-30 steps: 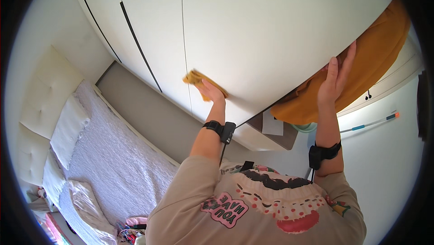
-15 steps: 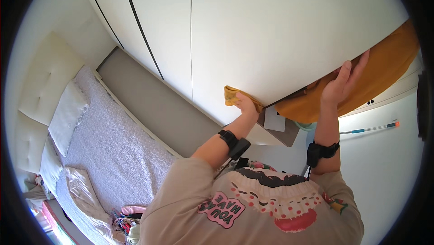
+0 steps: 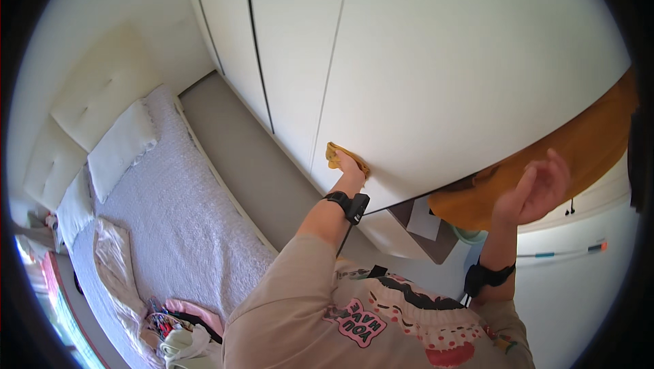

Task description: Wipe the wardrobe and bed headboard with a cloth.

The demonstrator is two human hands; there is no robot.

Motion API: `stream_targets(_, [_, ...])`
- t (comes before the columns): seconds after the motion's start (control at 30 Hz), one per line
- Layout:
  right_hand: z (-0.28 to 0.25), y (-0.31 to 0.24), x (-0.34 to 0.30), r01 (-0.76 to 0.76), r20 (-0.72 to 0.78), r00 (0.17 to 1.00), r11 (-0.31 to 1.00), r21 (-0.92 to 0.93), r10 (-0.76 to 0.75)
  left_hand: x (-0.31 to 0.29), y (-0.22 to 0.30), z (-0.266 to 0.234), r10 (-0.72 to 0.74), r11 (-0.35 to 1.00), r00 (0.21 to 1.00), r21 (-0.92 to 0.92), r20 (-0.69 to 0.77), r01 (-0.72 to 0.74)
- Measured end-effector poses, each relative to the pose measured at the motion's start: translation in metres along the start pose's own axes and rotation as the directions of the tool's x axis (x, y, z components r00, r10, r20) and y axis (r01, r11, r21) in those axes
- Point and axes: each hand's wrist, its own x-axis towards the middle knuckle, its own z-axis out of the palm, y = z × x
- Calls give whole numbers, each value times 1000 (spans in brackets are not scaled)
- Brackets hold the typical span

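Observation:
A folded yellow cloth (image 3: 333,154) is pressed to the lower part of a white wardrobe door (image 3: 436,76), gripped by my left hand (image 3: 350,167). It lies just right of the seam between two door panels. My right hand (image 3: 535,192) is raised off the door, its fingers loosely curled and apart, with nothing in it. Behind that hand, an orange-brown fabric (image 3: 586,134) hangs along the door's right edge.
Below the door's edge stands a small cabinet (image 3: 444,241) with a white sheet (image 3: 424,222) on top, beside a pale green basin (image 3: 470,234). A bed (image 3: 184,185) stands to the left, with clothes (image 3: 184,325) near its foot. A pole (image 3: 565,253) lies at right.
My right hand has come away from the door's edge. My left hand has slid the cloth left along the door, closer to the panel seam. The whole view has shifted.

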Motion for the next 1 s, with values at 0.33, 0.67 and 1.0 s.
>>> stream_targets(0.33, [55,-48,-33,-103,410,909,916,388,-72,-39,22,17,179,982,981,-74,81,-173])
stream_targets(0.67, [180,-53,37,-496,601,778,768,405,185,-283,157,62,-134,986,799,1,587,165])
stream_targets(1.0, [385,-95,52,-197,510,858,880,431,-58,-299,298,95,-95,993,690,16,718,121])
